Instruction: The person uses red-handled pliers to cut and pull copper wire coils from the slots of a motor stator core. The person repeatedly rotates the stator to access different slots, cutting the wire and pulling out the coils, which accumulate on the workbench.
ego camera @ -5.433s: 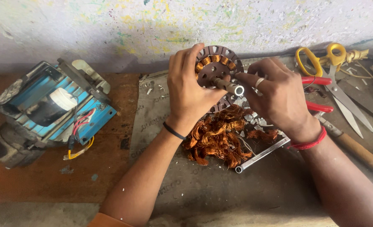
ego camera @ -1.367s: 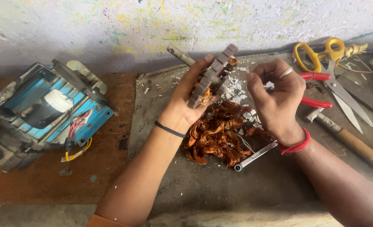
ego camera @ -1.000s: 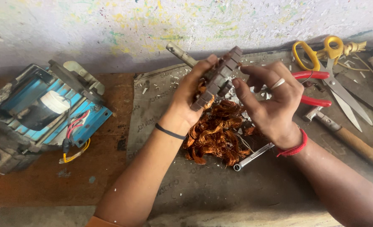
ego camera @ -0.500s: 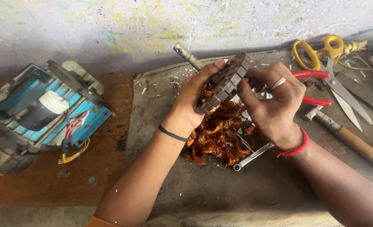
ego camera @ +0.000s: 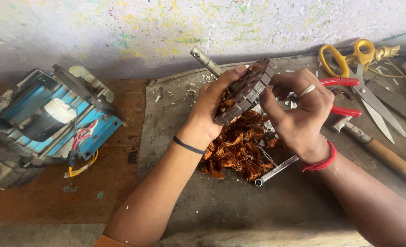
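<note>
The stator [ego camera: 246, 91] is in the upper middle of the frame, held above the mat [ego camera: 175, 183], tilted so that its edge faces the camera. It is a dark, laminated metal ring, and on the side we see there is almost no copper left in the slots; the far side is hidden, so I cannot tell if some wire remains there. Directly below it lies a heap of copper wire [ego camera: 237, 151], so I judge that the stripping is mostly done and only cleaning of the slots may be left.

The left hand [ego camera: 212, 107] is closed around the stator from the lower left, thumb up along the edge, wrist bent back. The right hand [ego camera: 299, 114] is at the right side of it, fingers curled narrow; its fingertips touch the stator's rim, and it carries no tool that I can see.

A spanner [ego camera: 276, 170] lies just beside the wire. Right of the hands are red pliers [ego camera: 345, 96], scissors [ego camera: 363, 77] and a hammer [ego camera: 377, 151]. At the left of the frame stands a blue motor housing [ego camera: 52, 119].
</note>
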